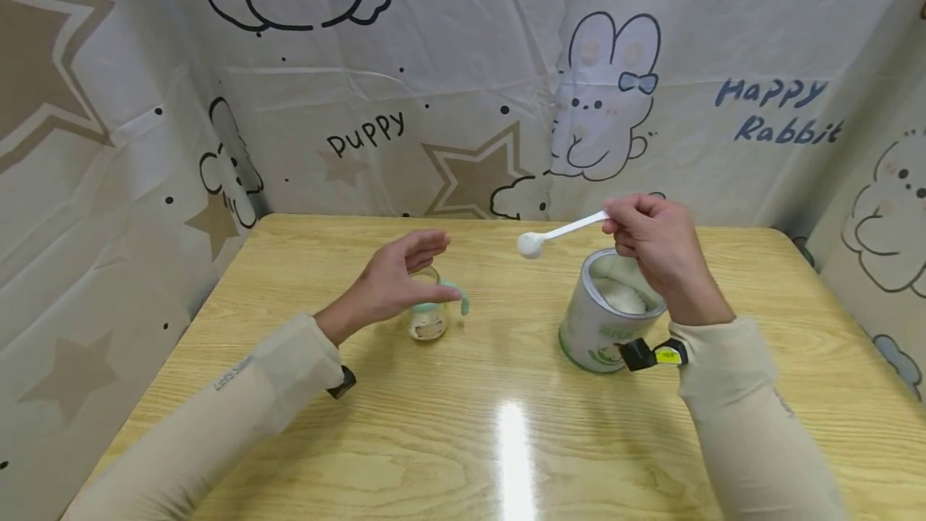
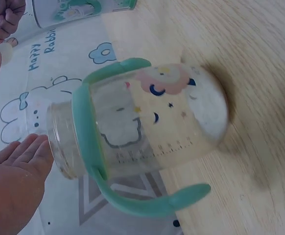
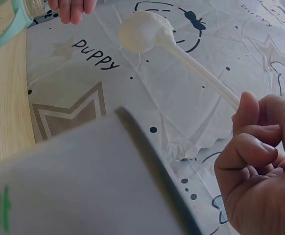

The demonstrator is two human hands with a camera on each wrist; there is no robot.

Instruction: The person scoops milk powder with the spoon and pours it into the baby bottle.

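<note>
My right hand [image 1: 658, 244] pinches the handle end of a white measuring scoop [image 1: 531, 244], raised left of an open can [image 1: 596, 332]. White powder fills the scoop's bowl [image 3: 142, 32] in the right wrist view. Inside the can more pale powder shows. My left hand [image 1: 391, 280] is held around the neck of a clear baby bottle [image 1: 428, 326], thumb and straight fingers spread apart. The left wrist view shows the bottle [image 2: 147, 122] upright on the table, uncapped, with green handles and white powder at its bottom. In the head view the left hand hides part of it.
A wooden table [image 1: 448, 424] carries the bottle and the can, bottle to the left and can to the right. Behind it hangs a printed cloth [image 1: 448, 63] with cartoon animals, and more cloth hangs at both sides.
</note>
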